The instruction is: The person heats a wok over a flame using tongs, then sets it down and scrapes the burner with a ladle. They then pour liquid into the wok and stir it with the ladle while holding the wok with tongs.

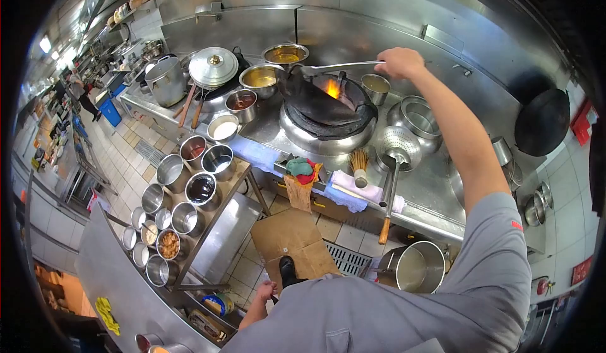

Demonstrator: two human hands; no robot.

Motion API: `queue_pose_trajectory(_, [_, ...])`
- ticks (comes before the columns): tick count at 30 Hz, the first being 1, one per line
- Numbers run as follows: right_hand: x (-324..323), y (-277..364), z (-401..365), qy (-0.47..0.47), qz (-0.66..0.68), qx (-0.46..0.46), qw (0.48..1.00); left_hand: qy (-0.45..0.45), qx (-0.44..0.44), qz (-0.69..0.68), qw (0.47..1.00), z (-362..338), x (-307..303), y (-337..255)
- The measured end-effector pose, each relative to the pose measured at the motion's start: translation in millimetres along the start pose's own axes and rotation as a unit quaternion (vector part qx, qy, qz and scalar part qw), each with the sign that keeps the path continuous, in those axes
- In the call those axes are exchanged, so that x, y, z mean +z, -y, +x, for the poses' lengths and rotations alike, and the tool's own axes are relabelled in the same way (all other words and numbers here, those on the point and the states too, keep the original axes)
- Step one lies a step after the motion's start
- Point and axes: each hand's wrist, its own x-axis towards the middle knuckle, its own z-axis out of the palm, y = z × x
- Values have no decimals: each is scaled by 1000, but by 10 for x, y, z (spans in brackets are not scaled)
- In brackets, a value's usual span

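My right hand point(401, 62) is closed round the end of a long metal ladle point(347, 65), arm stretched out over the stove. The ladle's far end meets the upper rim of a black wok point(319, 102), which leans tilted on the round burner point(303, 132). Orange flame point(332, 88) shows beside the wok. Down by my body, my left hand point(267, 290) has its fingers curled, well away from the stove; what it holds, if anything, is hidden. To the right of the burner lies a perforated strainer point(399, 146), and a bamboo brush point(359, 165) stands at the front edge.
Metal bowls of yellow liquid point(259, 77) and a lidded pot point(213, 66) stand left of the burner. Several seasoning pots point(202, 187) crowd a side table. A large stockpot point(420, 267) is on the floor at right, beside cardboard point(291, 238). A person point(82, 91) stands far left.
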Motion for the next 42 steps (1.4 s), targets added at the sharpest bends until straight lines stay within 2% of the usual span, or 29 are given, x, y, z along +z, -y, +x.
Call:
queue_pose_trajectory(4, [36,-243,-87,-71,-33,39,996,65,33,23,997,27,-117,215])
queue_pose_trajectory(6, [90,-302,-117,-101,-45,50,993,205,57,-103,972,215,-220,460])
queue_pose_trajectory(7, [103,-319,-137,-109,-52,58,991,204,59,-103,972,317,-160,613])
queue_pose_trajectory(9, [148,-338,-192,-120,-58,67,989,31,3,-31,999,454,-29,781])
queue_pose_trajectory(10, [169,-351,-219,-141,-76,39,986,30,9,-31,999,345,-61,687])
queue_pose_trajectory(12, [255,-415,-238,-210,-114,-10,971,91,46,-117,988,-14,-207,423])
queue_pose_trajectory(13, [291,-417,-303,-210,-111,-5,971,90,47,-111,989,-117,-233,353])
queue_pose_trajectory(15, [311,-414,-416,-240,-109,-34,964,77,84,19,993,-233,-256,179])
queue_pose_trajectory(16, [370,-439,-460,-236,-112,-32,965,76,89,24,993,-283,-257,105])
queue_pose_trajectory(19, [515,-527,-655,-262,-92,-31,960,-5,31,72,997,-424,-185,-168])
queue_pose_trajectory(20, [575,-589,-705,-265,-95,-27,959,-23,-14,71,997,-467,-159,-270])
queue_pose_trajectory(24, [706,-685,-868,-273,-94,2,957,23,-6,75,997,-249,-252,-120])
queue_pose_trajectory(27, [704,-649,-903,-282,-106,13,953,34,8,21,999,-144,-226,-155])
queue_pose_trajectory(29, [681,-612,-921,-281,-110,15,953,38,-23,102,994,-188,-183,-224])
queue_pose_trajectory(31, [647,-571,-918,-273,-112,18,955,72,-16,68,995,-58,-244,-188])
queue_pose_trajectory(32, [636,-547,-923,-273,-114,22,955,115,164,196,960,51,-297,-129])
queue_pose_trajectory(33, [623,-507,-944,-273,-116,28,955,153,337,314,874,193,-368,-36])
queue_pose_trajectory(34, [590,-450,-973,-252,-122,40,959,157,337,312,874,357,-427,39])
queue_pose_trajectory(35, [591,-396,-1001,-252,-127,40,958,160,215,200,942,534,-457,76])
queue_pose_trajectory(36, [597,-345,-1030,-246,-132,54,959,159,86,81,980,678,-463,37])
queue_pose_trajectory(37, [590,-296,-1033,-242,-138,67,958,163,92,76,979,666,-452,-96])
queue_pose_trajectory(39, [593,-203,-1054,-246,-141,81,955,97,88,51,990,557,-520,-287])
queue_pose_trajectory(40, [596,-145,-1066,-245,-140,97,955,124,44,81,988,716,-589,-342])
queue_pose_trajectory(41, [585,-89,-1066,-242,-145,101,954,130,44,85,987,899,-708,-269])
queue_pose_trajectory(42, [570,-48,-1066,-244,-144,106,953,189,104,92,972,1049,-827,-238])
